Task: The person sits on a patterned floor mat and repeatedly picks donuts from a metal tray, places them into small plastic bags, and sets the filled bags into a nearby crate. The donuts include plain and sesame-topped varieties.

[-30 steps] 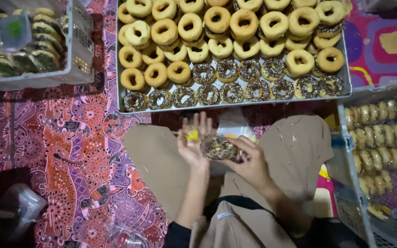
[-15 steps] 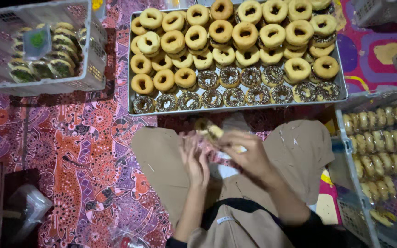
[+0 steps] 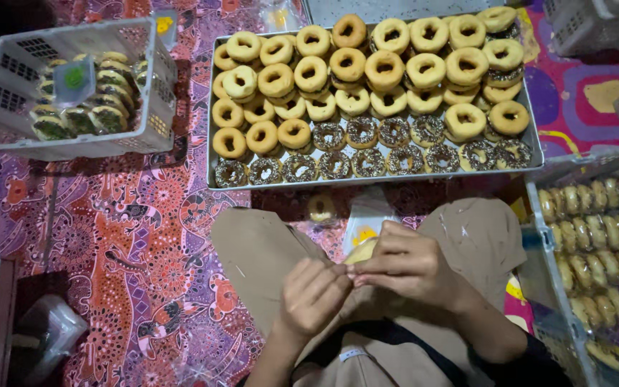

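**A doughnut being wrapped over the lap, beside a full tray**

At the far left, a white plastic basket (image 3: 8,107) of wrapped doughnuts is set on a patterned floor cloth (image 3: 109,244). Further right, a metal tray (image 3: 210,154) is filled with plain ring doughnuts (image 3: 385,68) at the back and chocolate-sprinkled doughnuts (image 3: 334,165) along its near edge. One loose doughnut (image 3: 322,208) lies just off the tray's near edge.

Below the tray, over the lap, the left hand (image 3: 313,297) is curled, its fingertips pinched against those of the right hand (image 3: 410,265). The right hand is closed over a pale doughnut (image 3: 361,251), mostly hidden, apparently inside a clear wrapper. At the right edge, a wire rack (image 3: 539,244) of bagged doughnuts is seen.

The step is judged best done with the wrapper's mouth pinched flat and held level, so the topping is not smeared.
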